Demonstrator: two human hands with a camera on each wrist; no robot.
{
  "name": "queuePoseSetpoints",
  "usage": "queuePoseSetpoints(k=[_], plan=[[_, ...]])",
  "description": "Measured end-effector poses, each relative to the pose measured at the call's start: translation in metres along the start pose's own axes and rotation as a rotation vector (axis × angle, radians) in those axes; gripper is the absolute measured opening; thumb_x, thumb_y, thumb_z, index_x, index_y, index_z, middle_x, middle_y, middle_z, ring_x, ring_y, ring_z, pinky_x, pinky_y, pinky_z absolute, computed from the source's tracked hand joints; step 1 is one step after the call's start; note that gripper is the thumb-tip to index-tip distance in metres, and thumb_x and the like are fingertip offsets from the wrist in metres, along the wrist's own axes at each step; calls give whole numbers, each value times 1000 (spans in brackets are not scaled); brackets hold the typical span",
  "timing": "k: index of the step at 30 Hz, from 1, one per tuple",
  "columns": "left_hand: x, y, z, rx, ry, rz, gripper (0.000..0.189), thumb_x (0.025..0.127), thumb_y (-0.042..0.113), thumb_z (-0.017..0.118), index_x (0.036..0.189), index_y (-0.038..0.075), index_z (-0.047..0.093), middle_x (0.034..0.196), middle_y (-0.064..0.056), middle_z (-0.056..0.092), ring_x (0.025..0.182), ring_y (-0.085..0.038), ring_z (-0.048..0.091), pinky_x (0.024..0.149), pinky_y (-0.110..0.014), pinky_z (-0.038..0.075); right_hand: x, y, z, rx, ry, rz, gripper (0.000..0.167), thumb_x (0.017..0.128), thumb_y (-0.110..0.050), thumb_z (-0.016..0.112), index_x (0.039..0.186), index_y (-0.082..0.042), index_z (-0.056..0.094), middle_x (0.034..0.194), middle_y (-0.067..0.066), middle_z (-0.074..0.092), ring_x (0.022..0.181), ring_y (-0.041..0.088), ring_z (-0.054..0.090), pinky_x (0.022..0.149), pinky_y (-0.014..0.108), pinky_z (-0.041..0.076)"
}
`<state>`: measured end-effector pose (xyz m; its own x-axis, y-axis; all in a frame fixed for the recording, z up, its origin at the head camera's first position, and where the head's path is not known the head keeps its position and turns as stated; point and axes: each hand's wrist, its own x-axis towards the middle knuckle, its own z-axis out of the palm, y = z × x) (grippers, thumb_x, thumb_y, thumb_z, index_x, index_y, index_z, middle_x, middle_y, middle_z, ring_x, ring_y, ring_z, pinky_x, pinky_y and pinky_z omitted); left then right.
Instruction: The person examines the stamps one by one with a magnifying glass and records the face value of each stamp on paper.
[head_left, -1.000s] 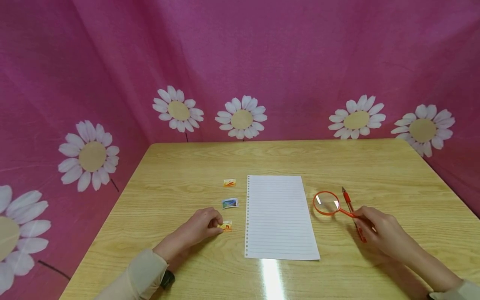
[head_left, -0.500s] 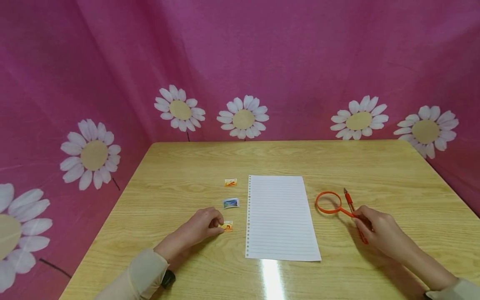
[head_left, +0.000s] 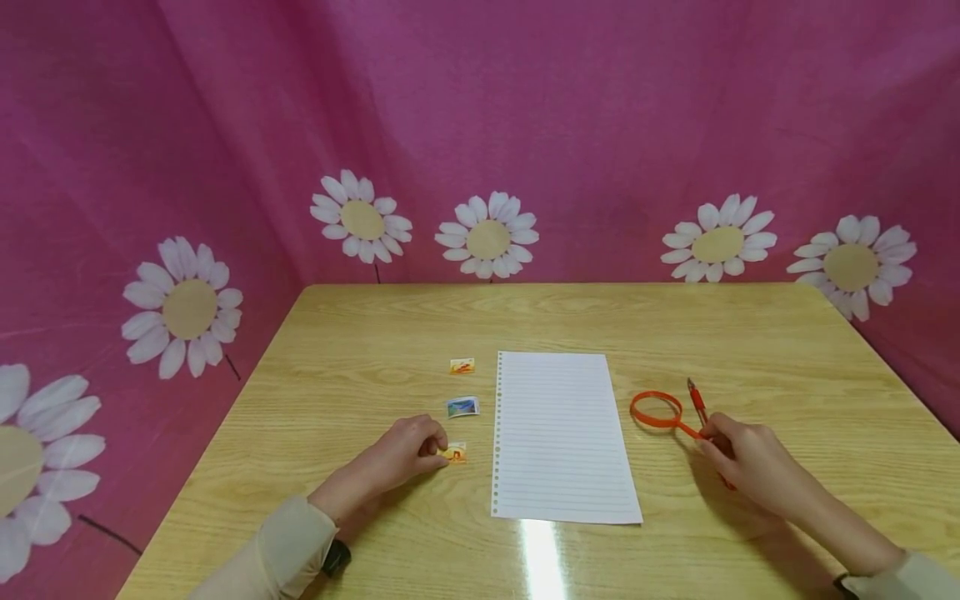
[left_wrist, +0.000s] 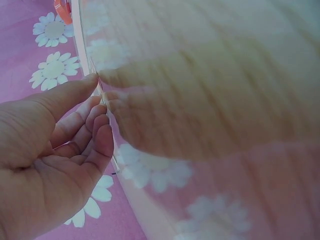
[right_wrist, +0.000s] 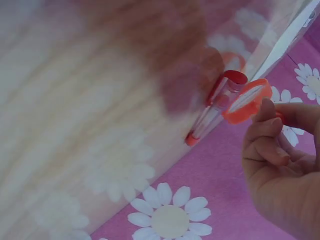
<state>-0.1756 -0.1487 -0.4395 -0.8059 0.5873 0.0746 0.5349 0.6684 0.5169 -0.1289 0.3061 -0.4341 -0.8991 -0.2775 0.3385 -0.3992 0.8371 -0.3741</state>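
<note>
My left hand (head_left: 397,454) pinches the left edge of a small yellow-and-red postage stamp (head_left: 454,453), the nearest of three in a column; its left end is hidden by fingers. Above it lie a blue-green stamp (head_left: 462,407) and another yellow-and-red stamp (head_left: 462,366). On the other side, my right hand (head_left: 757,458) grips the handle of a red magnifying glass (head_left: 656,410), which is tilted and held over the table. In the right wrist view, thumb and finger pinch the handle behind the ring (right_wrist: 247,101). Under that hand lies a red pen (head_left: 698,402), partly covered.
A lined sheet of paper (head_left: 566,437) with punched holes along its left edge lies between the hands. The wooden table (head_left: 375,333) ends at a pink cloth (head_left: 585,142) with white daisies. Light glares off the tabletop below the sheet.
The magnifying glass has tilted, so its ring looks flatter. My right hand has shifted slightly left, covering more of the pen. The left hand stays at the stamp.
</note>
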Motion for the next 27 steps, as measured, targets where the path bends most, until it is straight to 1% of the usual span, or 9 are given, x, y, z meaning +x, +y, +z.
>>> queuePoseSetpoints(k=[6, 10, 14, 17, 22, 27], plan=[[0, 0, 0, 5, 2, -12, 14, 84, 11, 75, 88, 5, 64, 78, -1, 55, 71, -5, 46, 64, -16, 41, 5, -7, -3, 2, -68, 47, 10, 86, -1, 69, 85, -6, 60, 57, -9, 50, 44, -5, 34, 42, 20, 35], [0, 0, 0, 3, 7, 0, 14, 84, 11, 75, 87, 5, 63, 78, -1, 55, 71, -5, 46, 64, -17, 41, 9, -11, -4, 14, -141, 115, 9, 87, -4, 68, 84, -5, 60, 58, -6, 53, 45, -1, 36, 43, 21, 36], [0, -1, 0, 12, 8, 6, 14, 84, 11, 76, 87, 4, 63, 78, -1, 55, 72, -5, 46, 64, -17, 41, 13, -14, -4, -1, -199, 172, 13, 87, -10, 68, 80, -6, 59, 59, -5, 54, 47, 2, 38, 46, 22, 36], [0, -2, 1, 19, 7, 2, 14, 84, 11, 76, 87, 5, 64, 78, -1, 55, 71, -5, 46, 64, -17, 41, 15, -15, -3, -16, -220, 190, 16, 87, -13, 68, 76, -8, 57, 58, -4, 52, 47, 4, 39, 47, 22, 35], [0, -1, 0, 17, -3, -12, 14, 84, 10, 76, 88, 4, 64, 77, -1, 55, 71, -5, 45, 64, -17, 41, 16, -15, 1, -53, -214, 164, 25, 86, -14, 68, 68, -11, 52, 57, -5, 45, 50, 6, 36, 49, 22, 30], [0, -1, 0, 15, -2, -14, 14, 84, 10, 76, 87, 4, 64, 77, -1, 55, 71, -6, 46, 64, -17, 41, 18, -19, 5, -96, -205, 135, 36, 85, -15, 69, 62, -14, 42, 57, -7, 31, 53, 6, 27, 52, 21, 23]])
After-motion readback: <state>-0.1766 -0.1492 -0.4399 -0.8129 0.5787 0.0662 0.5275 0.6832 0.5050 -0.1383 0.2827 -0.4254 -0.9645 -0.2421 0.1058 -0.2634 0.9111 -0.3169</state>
